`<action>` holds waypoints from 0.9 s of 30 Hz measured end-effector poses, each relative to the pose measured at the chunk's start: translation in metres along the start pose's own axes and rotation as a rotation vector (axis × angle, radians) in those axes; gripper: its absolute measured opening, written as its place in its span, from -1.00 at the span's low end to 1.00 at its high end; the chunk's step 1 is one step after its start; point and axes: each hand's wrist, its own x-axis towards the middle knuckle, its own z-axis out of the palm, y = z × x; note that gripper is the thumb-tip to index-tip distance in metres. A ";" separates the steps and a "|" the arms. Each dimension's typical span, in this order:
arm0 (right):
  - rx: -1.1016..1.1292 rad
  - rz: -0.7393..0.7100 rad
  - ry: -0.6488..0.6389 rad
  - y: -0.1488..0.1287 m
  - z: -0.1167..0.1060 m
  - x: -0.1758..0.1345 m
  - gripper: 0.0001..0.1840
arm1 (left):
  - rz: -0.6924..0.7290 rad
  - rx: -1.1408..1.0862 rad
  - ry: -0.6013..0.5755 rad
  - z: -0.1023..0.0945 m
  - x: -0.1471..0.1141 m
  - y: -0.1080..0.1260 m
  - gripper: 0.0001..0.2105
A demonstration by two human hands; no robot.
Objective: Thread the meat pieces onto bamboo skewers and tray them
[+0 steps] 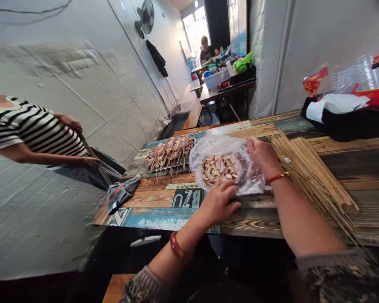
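Note:
A clear plastic bag [249,176] lies spread open on the wooden table. Small pale pinkish pieces [219,168] fill its middle; whether they are raw meat or garlic cloves I cannot tell. My right hand [263,156] has its fingers closed on the bag's right side. At the bag's near edge, my left hand [219,203] reaches in low with its fingers apart, holding nothing. Beyond it to the left, skewers of raw meat [173,149] are heaped on a metal tray [164,169]. A loose pile of bamboo skewers [312,168] sits right of the bag, by my right forearm.
A grey cloth [123,193] lies at the table's [158,219] left end. Black and white bags [341,111] sit at the back right. A person in a striped shirt [41,126] stands left, holding a pole [93,155]. Another person [207,52] sits far back.

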 end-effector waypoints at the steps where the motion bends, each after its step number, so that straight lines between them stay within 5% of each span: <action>1: 0.098 0.038 0.015 0.006 0.001 0.003 -0.52 | 0.023 0.009 -0.054 0.006 0.002 0.005 -0.62; 5: 0.433 0.127 0.161 0.015 0.001 0.009 -0.48 | 0.042 0.040 -0.133 0.016 0.001 0.014 -0.59; 8: 0.557 0.043 0.239 0.001 -0.006 0.005 -0.44 | 0.043 -0.043 -0.093 0.012 0.001 0.009 -0.62; 11: 0.667 -0.133 -0.039 -0.021 -0.010 -0.004 -0.42 | -0.005 -0.188 0.053 0.005 0.007 -0.005 -0.72; 13: 0.628 -0.217 -0.295 -0.029 -0.008 -0.008 -0.47 | -0.079 -0.248 0.166 -0.001 0.014 -0.020 -0.76; 15: 0.458 -0.241 -0.401 -0.028 -0.001 -0.009 -0.54 | -0.186 -0.223 0.261 -0.006 0.020 -0.039 -0.78; 21: 0.037 -0.151 -0.335 -0.003 0.028 -0.003 -0.61 | -0.455 0.095 0.380 -0.008 0.007 -0.097 -0.60; 27: 0.048 -0.180 -0.344 -0.007 0.041 -0.007 -0.61 | -0.501 -0.149 0.348 0.014 -0.007 -0.120 -0.35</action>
